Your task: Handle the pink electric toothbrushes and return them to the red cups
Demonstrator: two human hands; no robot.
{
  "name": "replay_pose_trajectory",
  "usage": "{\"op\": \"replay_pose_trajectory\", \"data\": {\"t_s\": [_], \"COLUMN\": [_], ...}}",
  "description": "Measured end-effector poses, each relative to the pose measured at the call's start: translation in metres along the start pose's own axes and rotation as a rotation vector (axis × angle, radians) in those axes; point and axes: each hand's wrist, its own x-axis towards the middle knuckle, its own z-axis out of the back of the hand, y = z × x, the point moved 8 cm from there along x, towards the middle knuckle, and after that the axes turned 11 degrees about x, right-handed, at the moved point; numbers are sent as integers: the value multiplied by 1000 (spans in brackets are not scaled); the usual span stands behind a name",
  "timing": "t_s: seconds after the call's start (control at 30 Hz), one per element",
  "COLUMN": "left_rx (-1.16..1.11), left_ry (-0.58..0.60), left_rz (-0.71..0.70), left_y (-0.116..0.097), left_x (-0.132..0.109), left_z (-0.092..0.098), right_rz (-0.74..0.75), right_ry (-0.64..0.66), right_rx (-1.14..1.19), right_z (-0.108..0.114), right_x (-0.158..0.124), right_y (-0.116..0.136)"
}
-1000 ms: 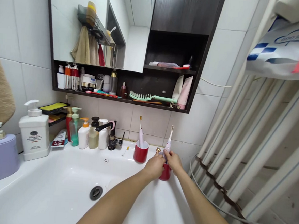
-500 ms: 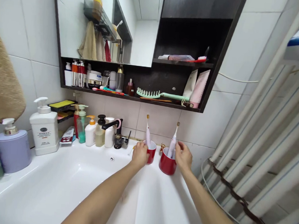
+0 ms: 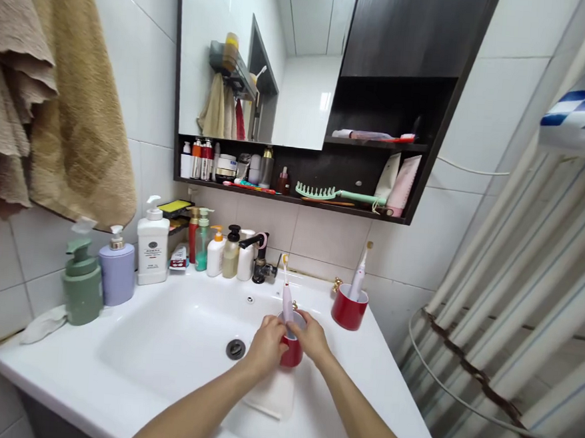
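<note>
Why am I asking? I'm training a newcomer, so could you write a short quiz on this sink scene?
1. What do the left hand and right hand hold between them? A) a red cup B) a black faucet C) a lilac pump bottle
2. True or false: the second red cup, standing on the sink's right side, holds an electric toothbrush.
3. Fill in the blank: the round dark fitting in the white basin is the ____.

Key: 1. A; 2. true; 3. drain
</note>
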Motion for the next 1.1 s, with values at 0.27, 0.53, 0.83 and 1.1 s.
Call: {"op": "replay_pose_trajectory", "data": {"t_s": [0.27, 0.53, 0.83, 1.1], "left_rx": [-52, -13, 30, -296], "left_ry": [69, 47, 76, -180], "left_rz": [64, 54, 73, 114], "left_y": [10, 15, 15, 15], "left_x": [-25, -27, -27, -24], "left_z": [-11, -11, -13, 16], "right_rz": [12, 17, 40, 171], "right_ry": [119, -7, -59, -285], "right_rx": [-73, -133, -94, 97], "right_z": [-29, -25, -26, 45], "right_x": [-15, -9, -9, -15], "right_y": [10, 23, 30, 86]}}
